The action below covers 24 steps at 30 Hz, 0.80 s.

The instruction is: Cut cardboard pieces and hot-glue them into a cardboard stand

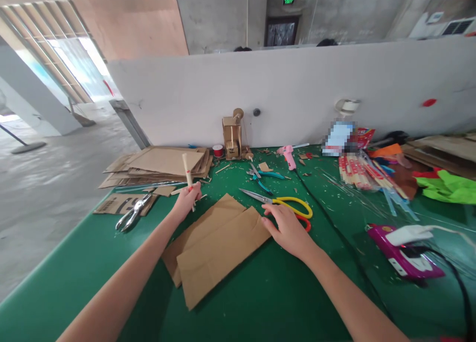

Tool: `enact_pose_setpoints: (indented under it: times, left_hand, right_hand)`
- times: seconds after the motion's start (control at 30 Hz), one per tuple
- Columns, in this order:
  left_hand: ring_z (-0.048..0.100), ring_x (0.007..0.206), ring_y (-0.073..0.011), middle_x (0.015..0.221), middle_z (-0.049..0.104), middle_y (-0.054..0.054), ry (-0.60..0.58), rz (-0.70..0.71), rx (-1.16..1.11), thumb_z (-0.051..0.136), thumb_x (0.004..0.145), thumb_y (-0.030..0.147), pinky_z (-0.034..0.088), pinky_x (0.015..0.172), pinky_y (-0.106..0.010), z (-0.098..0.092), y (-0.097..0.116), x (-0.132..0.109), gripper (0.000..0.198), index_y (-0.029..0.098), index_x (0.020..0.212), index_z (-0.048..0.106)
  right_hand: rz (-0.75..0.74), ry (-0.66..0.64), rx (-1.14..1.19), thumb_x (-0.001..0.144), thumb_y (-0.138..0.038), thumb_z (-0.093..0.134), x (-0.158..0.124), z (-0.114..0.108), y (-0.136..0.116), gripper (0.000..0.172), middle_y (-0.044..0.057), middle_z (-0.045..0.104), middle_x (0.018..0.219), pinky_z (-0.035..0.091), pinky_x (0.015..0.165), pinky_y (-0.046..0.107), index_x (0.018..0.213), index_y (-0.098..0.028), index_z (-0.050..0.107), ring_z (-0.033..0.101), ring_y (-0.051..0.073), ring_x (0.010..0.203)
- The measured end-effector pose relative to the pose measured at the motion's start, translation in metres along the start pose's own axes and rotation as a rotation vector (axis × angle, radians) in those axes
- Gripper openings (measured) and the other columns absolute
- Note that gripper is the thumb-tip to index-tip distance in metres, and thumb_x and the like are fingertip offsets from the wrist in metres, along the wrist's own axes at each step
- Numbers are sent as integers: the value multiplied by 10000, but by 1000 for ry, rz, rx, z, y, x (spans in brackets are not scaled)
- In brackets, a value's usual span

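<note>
My left hand (187, 201) is closed around a pale wooden stick (186, 169) with red marks on it, which stands nearly upright above the cardboard. My right hand (284, 228) has its fingers apart, at the right edge of the front cardboard piece (223, 255) and beside the scissors. These scissors (260, 197) have one yellow and one red handle, and their blades point left. Under the front piece lies a second cardboard piece (211, 220). Whether my right fingertips touch the scissors or only hover by them, I cannot tell.
Blue-handled pliers (266, 176), a pink glue gun (289, 157) and a cardboard model (232, 139) stand further back. At left are stacked cardboard sheets (163, 161) and a metal hand tool (134, 212). A purple power strip (403, 255) with cables is at right.
</note>
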State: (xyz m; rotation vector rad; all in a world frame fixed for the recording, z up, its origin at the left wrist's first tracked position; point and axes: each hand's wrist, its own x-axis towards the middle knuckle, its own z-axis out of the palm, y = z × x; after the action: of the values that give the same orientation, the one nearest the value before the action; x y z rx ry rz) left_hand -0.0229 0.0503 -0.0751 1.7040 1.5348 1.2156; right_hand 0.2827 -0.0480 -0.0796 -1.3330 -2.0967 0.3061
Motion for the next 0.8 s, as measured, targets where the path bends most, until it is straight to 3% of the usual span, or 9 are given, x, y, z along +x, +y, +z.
enact_pose_setpoints:
  times: [0.13, 0.27, 0.3, 0.4, 0.47, 0.53, 0.63, 0.73, 0.8]
  left_hand:
    - [320, 465, -122, 455, 333, 30, -48, 43, 231, 478, 785, 436, 266, 496, -265, 3, 16, -2, 404, 212, 475, 345]
    - [495, 639, -185, 583, 510, -34, -100, 172, 419, 528, 744, 305, 317, 596, -284, 0, 55, -15, 269, 197, 517, 431]
    - [527, 659, -199, 619, 550, -53, -145, 238, 603, 471, 799, 322, 320, 593, -290, 0, 67, -21, 277, 198, 552, 452]
    - [578, 651, -217, 691, 625, -69, -263, 329, 924, 383, 861, 332, 283, 534, -293, -3, 95, -43, 283, 209, 640, 510]
    - [594, 637, -216, 679, 636, -62, -265, 320, 1010, 383, 864, 332, 267, 513, -292, -5, 105, -57, 268, 219, 659, 512]
    - [604, 626, -212, 673, 645, -55, -273, 301, 1052, 392, 862, 325, 257, 503, -290, -9, 109, -69, 249, 226, 666, 508]
    - [598, 583, -206, 648, 647, -41, -319, 289, 1073, 400, 862, 331, 226, 487, -291, -16, 107, -80, 238, 234, 669, 500]
    - [579, 537, -211, 594, 626, -36, -328, 269, 1071, 414, 853, 354, 203, 478, -291, -34, 95, -86, 252, 234, 643, 488]
    - [564, 517, -212, 561, 604, -38, -293, 235, 1034, 437, 838, 353, 216, 475, -287, -59, 81, -90, 259, 230, 616, 491]
  right_hand:
    - [64, 51, 173, 910, -332, 465, 3, -3, -8, 338, 94, 597, 1109, 422, 953, 486, 1228, -216, 461, 546, 248, 1070]
    - [208, 6, 574, 889, -462, 495, 24, -10, -35, 585, 126, 489, 1316, 453, 938, 404, 1385, -229, 291, 519, 219, 1147]
    - [219, -13, 649, 875, -489, 509, 31, -13, -43, 616, 128, 494, 1307, 474, 895, 374, 1388, -224, 294, 534, 215, 1120]
    - [251, 38, 762, 855, -536, 525, 49, -18, -63, 537, 62, 604, 971, 478, 613, 271, 1271, -204, 458, 589, 152, 744]
    - [250, 87, 806, 888, -550, 460, 55, -20, -73, 407, -10, 532, 678, 366, 466, 225, 1018, -186, 587, 472, 103, 529]
    - [214, 42, 840, 909, -543, 428, 54, -20, -79, 394, -55, 403, 535, 268, 412, 214, 850, -188, 588, 358, 85, 451]
    - [158, -30, 837, 916, -506, 449, 46, -19, -84, 352, -73, 340, 504, 230, 410, 207, 802, -195, 568, 313, 78, 446]
    - [155, 24, 852, 908, -486, 478, 42, -23, -76, 340, -74, 338, 501, 215, 406, 201, 776, -188, 574, 299, 69, 437]
    - [191, 113, 941, 888, -484, 512, 43, -33, -59, 333, -84, 307, 480, 193, 392, 198, 751, -188, 579, 270, 61, 410]
